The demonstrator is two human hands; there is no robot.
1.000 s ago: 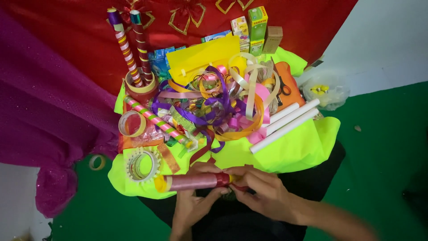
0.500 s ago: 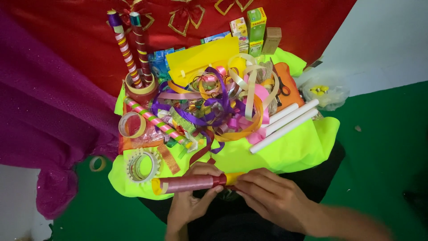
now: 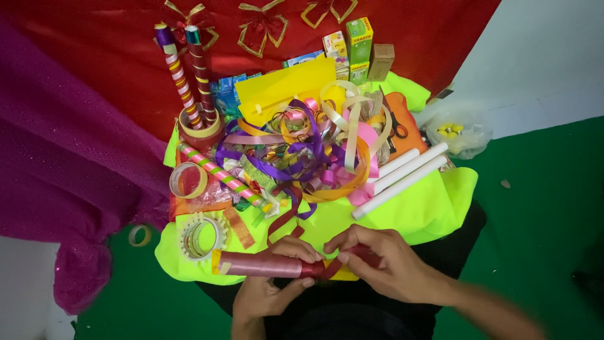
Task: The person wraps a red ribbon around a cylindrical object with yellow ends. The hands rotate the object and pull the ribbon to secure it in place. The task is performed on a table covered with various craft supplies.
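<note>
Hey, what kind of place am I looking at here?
Likely a small craft or decoration-making table. A neon yellow cloth carries a heap of curled ribbons, tape rolls and white tubes. The left hand and right hand hold a stick wrapped in pink ribbon.

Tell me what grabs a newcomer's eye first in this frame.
First the tangle of ribbons, purple, orange and pink, heaped mid-table on the neon yellow-green cloth. Next, at the near edge, the left hand and right hand grip a stick wrapped in shiny red ribbon. Behind, red fabric with gold bows.
</note>
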